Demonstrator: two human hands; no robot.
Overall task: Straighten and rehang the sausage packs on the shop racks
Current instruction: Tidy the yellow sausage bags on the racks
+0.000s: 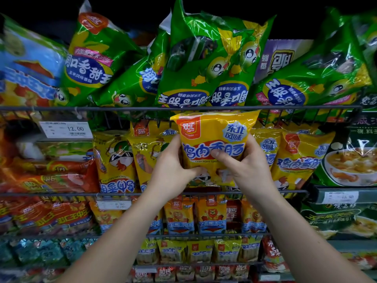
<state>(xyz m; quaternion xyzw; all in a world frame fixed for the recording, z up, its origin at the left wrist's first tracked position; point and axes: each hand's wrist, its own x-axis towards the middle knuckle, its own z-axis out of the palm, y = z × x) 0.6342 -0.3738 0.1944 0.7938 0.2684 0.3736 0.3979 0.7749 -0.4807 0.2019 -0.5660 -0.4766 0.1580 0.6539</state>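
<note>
The left hand [170, 170] and right hand [247, 167] grip the sides of the yellow pack [214, 133] and hide part of its bottom picture. It is upright in front of the middle rack [51, 194], which holds more yellow packs [296, 160]. Green packs [204, 64] fill the top rack [126, 108].

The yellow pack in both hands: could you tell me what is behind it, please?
More yellow packs show behind it at both sides, on the wire rack. Whatever sits directly behind the held pack is covered.
</note>
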